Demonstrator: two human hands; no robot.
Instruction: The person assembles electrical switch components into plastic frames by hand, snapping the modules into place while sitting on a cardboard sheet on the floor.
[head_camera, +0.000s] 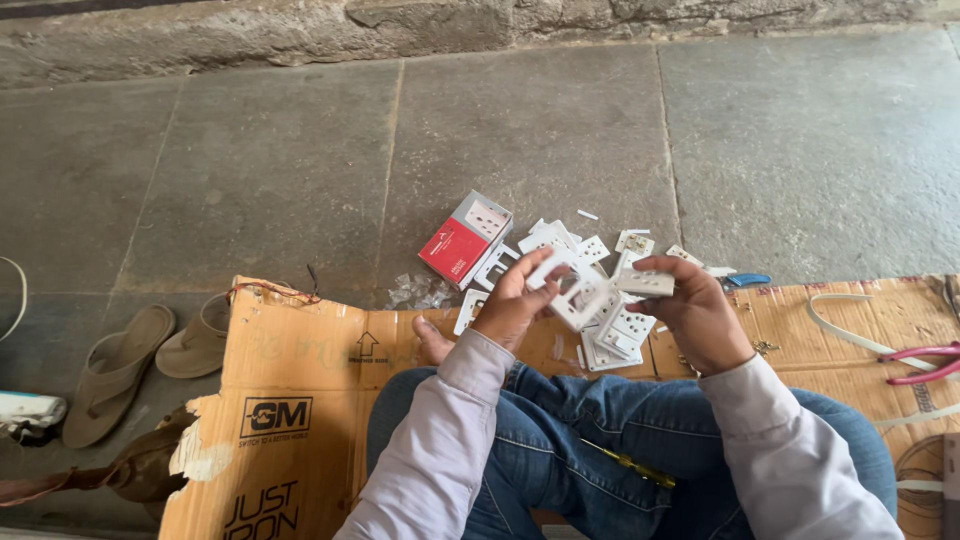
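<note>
So the person is sitting cross-legged on a flattened cardboard sheet (300, 370) on a stone floor. The left hand (515, 300) is curled around a white plastic frame plate (572, 290), fingers pinching its upper edge, held up over the knees. The right hand (695, 315) is closed on a small white socket module (645, 283), thumb on top, just beside the frame and maybe touching it; I can't tell for sure.

These parts look light and stiff, thin moulded plastic, probably smooth enough to slip if you only pinch a flat face. I'd guess the thin frame bars could snap if twisted, so gripping by the outer edges like this seems right.

More white sockets and plates lie in a pile (615, 345) under the hands, with a red and white box (465, 238) beyond it. A yellow-handled screwdriver (630, 466) rests on the jeans, pink-handled pliers (925, 362) lie off right, and sandals (120, 370) sit off left.
</note>
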